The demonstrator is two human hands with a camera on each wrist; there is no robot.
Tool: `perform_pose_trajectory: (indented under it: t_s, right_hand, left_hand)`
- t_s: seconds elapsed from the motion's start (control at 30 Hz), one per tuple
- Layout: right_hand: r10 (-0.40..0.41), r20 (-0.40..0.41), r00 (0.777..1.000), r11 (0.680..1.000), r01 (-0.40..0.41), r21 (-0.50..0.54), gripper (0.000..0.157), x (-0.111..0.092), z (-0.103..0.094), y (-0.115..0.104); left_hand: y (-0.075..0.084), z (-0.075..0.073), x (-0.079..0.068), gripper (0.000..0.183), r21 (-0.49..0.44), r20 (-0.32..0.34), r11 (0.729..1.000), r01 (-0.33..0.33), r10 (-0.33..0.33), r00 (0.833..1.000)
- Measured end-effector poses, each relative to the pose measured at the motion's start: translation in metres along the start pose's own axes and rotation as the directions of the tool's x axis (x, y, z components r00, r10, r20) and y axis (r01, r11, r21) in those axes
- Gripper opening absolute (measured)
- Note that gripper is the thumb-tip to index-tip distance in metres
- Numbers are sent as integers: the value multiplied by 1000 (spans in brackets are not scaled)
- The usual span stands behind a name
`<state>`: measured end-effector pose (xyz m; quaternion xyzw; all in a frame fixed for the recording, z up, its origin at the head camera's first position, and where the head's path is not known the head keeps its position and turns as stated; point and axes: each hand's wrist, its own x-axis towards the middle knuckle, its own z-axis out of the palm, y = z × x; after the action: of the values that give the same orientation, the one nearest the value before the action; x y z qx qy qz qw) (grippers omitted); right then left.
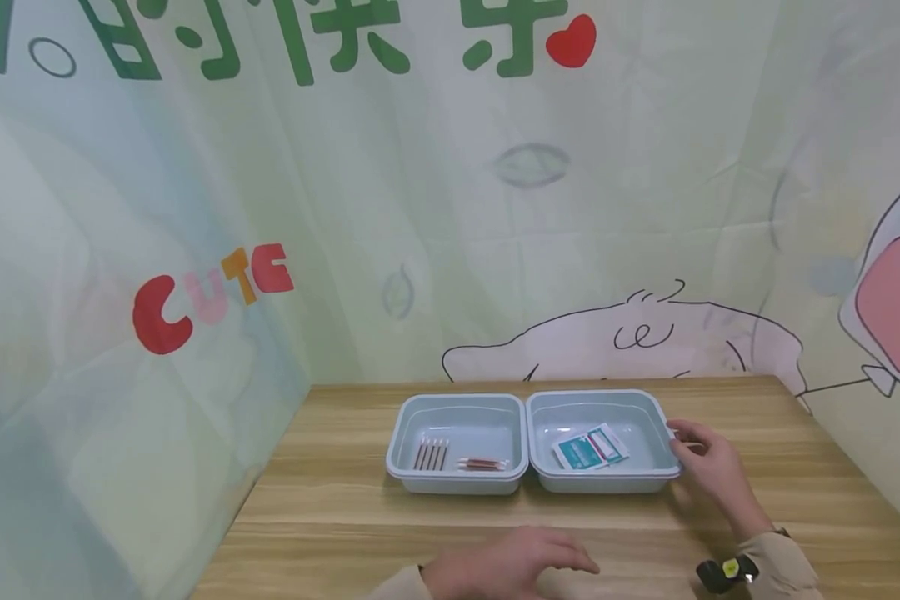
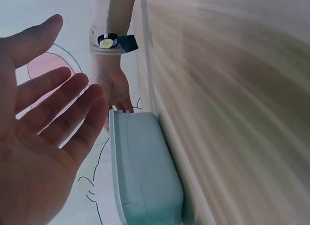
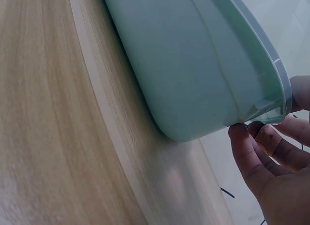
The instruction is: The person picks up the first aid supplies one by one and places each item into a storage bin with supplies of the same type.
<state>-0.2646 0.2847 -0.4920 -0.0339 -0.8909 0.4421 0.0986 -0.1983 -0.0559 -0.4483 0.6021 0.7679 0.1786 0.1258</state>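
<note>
My right hand (image 1: pixel 714 471) grips the right end of the right-hand pale blue plastic basin (image 1: pixel 603 482). In the right wrist view, its fingers (image 3: pixel 244 152) curl under that basin's rim, with part of the hand beyond the frame. A teal and white flat packet (image 1: pixel 581 451) lies inside this basin. My left hand (image 1: pixel 513 560) hovers over the table in front of the basins, holding nothing; its fingers (image 2: pixel 60 109) are spread and loosely bent. The left-hand pale blue basin (image 1: pixel 457 483) contains several thin brown sticks with pale tips (image 1: pixel 431 455) and a small bundle of similar sticks (image 1: pixel 482 464).
Both basins stand side by side, rims touching, on a wood-grain table (image 1: pixel 330 533). A printed cloth backdrop (image 1: pixel 420 208) rises behind the table and along its sides. A dark wrist band (image 1: pixel 727 573) sits on my right sleeve.
</note>
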Motion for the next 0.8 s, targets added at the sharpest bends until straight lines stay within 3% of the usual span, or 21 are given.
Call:
perform_pose_trajectory:
  t_s: [0.33,0.6,0.8]
  right_hand:
    - [-6,-10,1000,1000,6,6,41,2,-2,-4]
    - [-21,-5,1000,1000,21,9,40,2,-1,-3]
    - [9,10,1000,1000,-9,4,43,2,-1,-1]
  left_hand:
    - [3,4,3,44,-40,48,999,-10,12,999]
    - [8,10,4,29,-67,109,995,-73,80,991]
    - [15,17,0,23,-134,168,991,20,3,986]
